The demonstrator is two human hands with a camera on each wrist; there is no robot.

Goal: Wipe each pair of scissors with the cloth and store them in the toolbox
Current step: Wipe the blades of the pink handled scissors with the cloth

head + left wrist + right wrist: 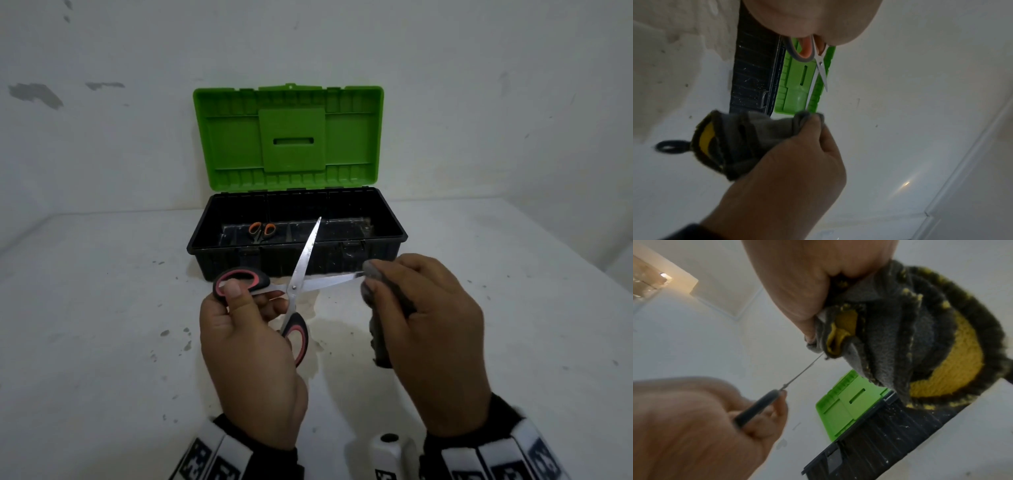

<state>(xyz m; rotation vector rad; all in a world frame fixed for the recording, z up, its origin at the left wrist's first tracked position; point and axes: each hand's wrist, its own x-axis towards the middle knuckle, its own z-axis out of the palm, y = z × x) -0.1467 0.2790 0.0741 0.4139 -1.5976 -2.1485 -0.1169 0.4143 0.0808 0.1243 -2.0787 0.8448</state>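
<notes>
My left hand [253, 298] holds a large pair of scissors [293, 289] with black and red handles, thumb through one loop, blades spread wide. One blade points up over the toolbox; the other points right. My right hand [380, 277] pinches a grey and yellow cloth [378, 339] around the tip of that right-pointing blade. In the right wrist view the cloth [910, 345] bunches under the fingers and the thin blade [803, 371] runs into it. Behind stands the black toolbox [342, 260] with its green lid [287, 137] up. A small orange-handled pair of scissors [262, 231] lies inside at the left.
The toolbox sits on a white, speckled table [102, 325] against a white wall. A stained patch [329, 329] marks the table beneath my hands. The cloth's black hanging loop [670, 147] dangles to one side.
</notes>
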